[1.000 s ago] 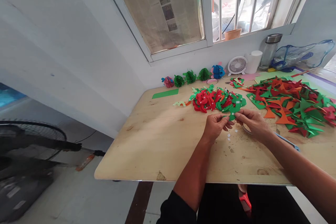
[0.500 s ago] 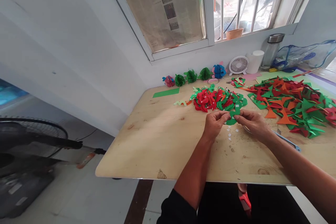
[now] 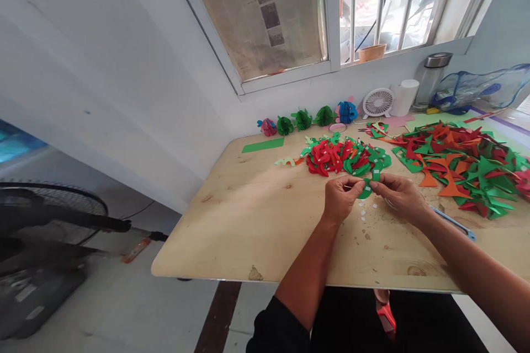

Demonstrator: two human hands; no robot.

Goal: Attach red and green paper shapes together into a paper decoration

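Between my two hands is a green paper cutout [image 3: 365,193] with small white squares on it. My left hand [image 3: 343,194] pinches its left side between thumb and fingertips. On the other side, my right hand [image 3: 397,190] is closed on the same cutout. Just beyond them lies a heap of red paper cutouts [image 3: 325,155] and green paper cutouts [image 3: 360,161], many dotted with white squares. A few loose white squares [image 3: 363,213] rest on the table below my hands. Beside my right wrist is a light-blue craft knife [image 3: 453,222], partly hidden.
A large pile of red, orange and green paper scraps [image 3: 459,162] covers the right side of the wooden table [image 3: 232,220]. Along the wall stand several folded paper figures [image 3: 302,119], a small white fan [image 3: 378,102] and a glass bottle [image 3: 430,83]. A green paper strip [image 3: 263,145] lies at the back left.
My hands stay at nearly the same spot, with the green cutout still between them. The whole view has shifted very slightly.
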